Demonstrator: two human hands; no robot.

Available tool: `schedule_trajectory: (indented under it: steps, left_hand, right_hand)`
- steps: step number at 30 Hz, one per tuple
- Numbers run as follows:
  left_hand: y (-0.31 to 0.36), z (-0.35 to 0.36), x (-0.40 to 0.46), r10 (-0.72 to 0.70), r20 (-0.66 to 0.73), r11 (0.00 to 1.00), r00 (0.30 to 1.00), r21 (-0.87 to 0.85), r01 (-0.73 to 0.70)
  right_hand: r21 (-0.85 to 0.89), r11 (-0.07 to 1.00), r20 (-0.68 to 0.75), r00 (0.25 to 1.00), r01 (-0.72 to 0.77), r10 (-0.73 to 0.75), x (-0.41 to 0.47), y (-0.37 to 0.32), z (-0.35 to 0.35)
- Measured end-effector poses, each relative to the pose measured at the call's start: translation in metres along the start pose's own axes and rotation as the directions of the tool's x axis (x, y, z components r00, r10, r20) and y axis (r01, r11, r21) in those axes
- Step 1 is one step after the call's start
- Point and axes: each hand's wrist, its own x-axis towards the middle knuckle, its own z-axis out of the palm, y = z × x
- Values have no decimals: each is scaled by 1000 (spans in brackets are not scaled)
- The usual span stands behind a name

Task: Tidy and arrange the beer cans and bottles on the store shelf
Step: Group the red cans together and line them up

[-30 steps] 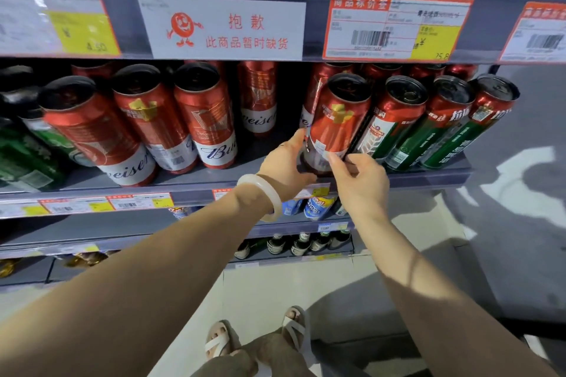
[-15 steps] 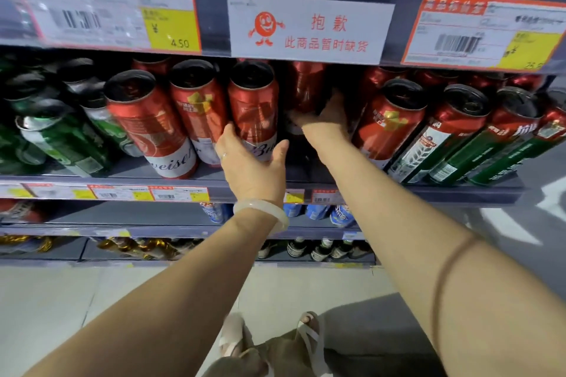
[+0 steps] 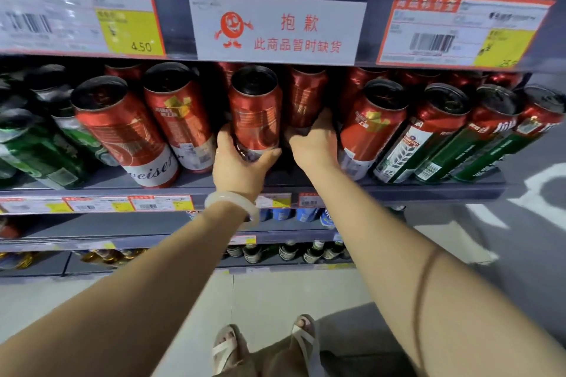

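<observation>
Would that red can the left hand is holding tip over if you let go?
Probably not far: the red can is tall and narrow, so likely tippy, but neighbouring cans stand close. Its shiny metal looks smooth, maybe slippery. The left hand grips its base; the right hand holds the can behind.

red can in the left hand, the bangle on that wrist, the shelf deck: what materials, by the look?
Red can: likely thin aluminium with glossy printed red coating; metallic sheen, dark recessed top. Left hand grips its base.
Bangle: milky, translucent and smooth; jade, glass or resin, cannot tell which.
Shelf deck: looks like painted sheet metal, matte blue-grey, thin folded front edge.
</observation>
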Motion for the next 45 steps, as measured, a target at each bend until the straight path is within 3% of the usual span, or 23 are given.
schedule_trajectory:
  steps: [4, 8, 11, 17, 22, 27, 30, 33, 36, 40, 45]
  left_hand:
    - [5, -25, 7, 76, 201, 995, 977, 49, -88]
    - [15, -27, 4, 92, 338, 991, 937, 63, -120]
    - [18, -17, -4, 115, 417, 983, 902, 85, -164]
    - [25, 12, -7, 96, 442, 983, 892, 99, -154]
    - [30, 22, 5, 42, 528, 953, 848, 234, -193]
    - [29, 24, 3, 47, 527, 976, 849, 156, -151]
    - [27, 3, 2, 61, 430, 969, 901, 191, -158]
    - [12, -33, -9, 177, 81, 982, 981, 54, -182]
    - [-2, -62, -17, 221, -190, 975, 957, 41, -217]
    - [-9, -64, -16, 151, -260, 988, 954, 48, -143]
    - [-2, -47, -13, 32, -254, 999, 967, -20, -38]
  right_hand:
    - [-63, 997, 43, 998, -40, 43, -19, 2, -7]
    - [19, 994, 159, 982, -108, 104, -43, 13, -14]
    - [52, 995, 194, 979, -81, 69, -62, 26, -21]
    - [11, 996, 70, 994, -86, 86, -67, 38, -39]
    - [-44, 993, 20, 993, -113, 114, -69, 47, -41]
    - [-98, 992, 48, 995, -84, 89, -77, 36, -44]
    - [-166, 985, 58, 996, -52, 62, -85, 28, -41]
    - [-183, 983, 125, 991, -31, 55, -91, 18, -23]
    - [-81, 996, 207, 978, 42, -25, -85, -2, 1]
    - [-75, 995, 159, 985, 73, -60, -50, -34, 32]
    - [89, 996, 130, 991, 5, -17, -9, -55, 65]
